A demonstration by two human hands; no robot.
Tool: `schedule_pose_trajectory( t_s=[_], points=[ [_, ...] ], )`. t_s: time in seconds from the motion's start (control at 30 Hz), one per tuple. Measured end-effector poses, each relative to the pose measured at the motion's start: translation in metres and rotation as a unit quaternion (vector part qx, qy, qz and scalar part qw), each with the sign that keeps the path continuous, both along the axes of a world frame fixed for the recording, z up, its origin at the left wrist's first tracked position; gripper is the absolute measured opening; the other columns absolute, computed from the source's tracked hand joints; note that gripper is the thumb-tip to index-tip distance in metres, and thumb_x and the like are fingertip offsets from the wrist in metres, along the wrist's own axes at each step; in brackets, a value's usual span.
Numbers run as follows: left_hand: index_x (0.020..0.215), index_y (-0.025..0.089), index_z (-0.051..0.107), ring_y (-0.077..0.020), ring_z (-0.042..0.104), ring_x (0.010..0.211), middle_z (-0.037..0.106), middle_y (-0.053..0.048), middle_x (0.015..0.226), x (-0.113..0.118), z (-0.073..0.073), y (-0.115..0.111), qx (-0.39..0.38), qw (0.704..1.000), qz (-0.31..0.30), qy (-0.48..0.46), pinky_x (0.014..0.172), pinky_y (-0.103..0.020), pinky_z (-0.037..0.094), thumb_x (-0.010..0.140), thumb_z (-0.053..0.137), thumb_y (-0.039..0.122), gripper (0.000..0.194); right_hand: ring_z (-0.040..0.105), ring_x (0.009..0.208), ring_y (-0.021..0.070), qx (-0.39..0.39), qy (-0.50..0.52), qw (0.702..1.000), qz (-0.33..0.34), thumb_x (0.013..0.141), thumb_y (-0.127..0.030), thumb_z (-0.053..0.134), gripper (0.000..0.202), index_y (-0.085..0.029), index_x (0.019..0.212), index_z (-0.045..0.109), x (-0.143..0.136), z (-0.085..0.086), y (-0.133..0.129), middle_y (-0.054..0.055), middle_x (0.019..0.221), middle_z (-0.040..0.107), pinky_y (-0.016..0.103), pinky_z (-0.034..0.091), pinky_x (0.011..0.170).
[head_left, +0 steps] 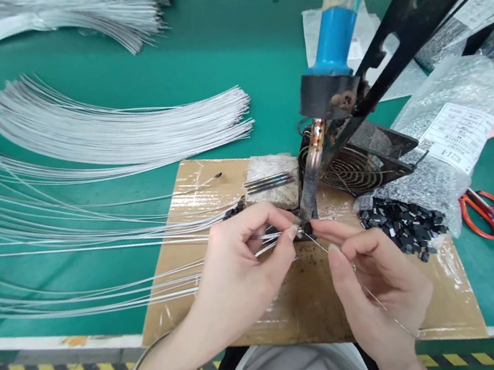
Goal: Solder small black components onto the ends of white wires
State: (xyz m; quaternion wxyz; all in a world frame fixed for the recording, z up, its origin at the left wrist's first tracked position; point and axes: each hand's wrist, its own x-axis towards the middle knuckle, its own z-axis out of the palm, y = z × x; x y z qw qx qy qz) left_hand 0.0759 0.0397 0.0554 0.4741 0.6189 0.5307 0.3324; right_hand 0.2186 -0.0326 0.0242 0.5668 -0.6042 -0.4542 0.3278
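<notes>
My left hand is closed in a pinch on the end of a thin white wire, right beside the tip of a soldering iron. My right hand has a thin strand of solder wire running between its fingers, its end reaching up to the iron tip. Close to the right index finger sits a small black piece, partly hidden by fingertips. The iron has a blue handle and points downward, fixed in a black metal bracket. Fingers cover the exact contact point.
Long white wires trail left off a cardboard sheet. Behind the hands are a cleaning pad with metal rods and a black fan. To the right lie small black parts, red-handled scissors and a bubble-wrap bag.
</notes>
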Motion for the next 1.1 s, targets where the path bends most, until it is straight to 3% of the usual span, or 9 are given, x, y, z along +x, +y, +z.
schedule_pose_trajectory(
  t_s=[0.27, 0.83, 1.1],
  points=[
    [0.073, 0.019, 0.066, -0.0155, 0.065, 0.069, 0.076, -0.002, 0.078, 0.0027, -0.0049, 0.0001, -0.012, 1.000, 0.002, -0.020, 0.060, -0.026, 0.047, 0.084, 0.063, 0.018, 0.012, 0.079, 0.108, 0.0212, -0.009, -0.023, 1.000, -0.008, 0.095, -0.016, 0.066, 0.018, -0.024, 0.082, 0.059, -0.0004, -0.0013, 0.0013, 0.005, 0.113, 0.083, 0.035, 0.062, 0.092],
    [0.072, 0.019, 0.068, -0.0160, 0.065, 0.067, 0.076, -0.002, 0.077, 0.0004, -0.0018, -0.0005, -0.002, 1.000, -0.001, -0.002, 0.054, -0.026, 0.042, 0.084, 0.063, 0.018, 0.013, 0.081, 0.100, 0.0192, 0.036, -0.057, 0.998, 0.001, 0.093, -0.011, 0.070, 0.018, -0.024, 0.083, 0.062, 0.0006, -0.0033, 0.0016, 0.004, 0.112, 0.083, 0.030, 0.064, 0.085],
    [0.073, 0.019, 0.068, -0.0169, 0.066, 0.068, 0.076, -0.003, 0.077, 0.0001, -0.0016, 0.0000, -0.004, 1.000, -0.003, -0.007, 0.055, -0.027, 0.043, 0.084, 0.062, 0.020, 0.013, 0.080, 0.102, 0.0193, 0.007, -0.042, 0.999, -0.017, 0.096, -0.017, 0.068, 0.017, -0.024, 0.082, 0.061, -0.0033, 0.0019, 0.0013, 0.004, 0.112, 0.083, 0.033, 0.063, 0.088]
  ],
)
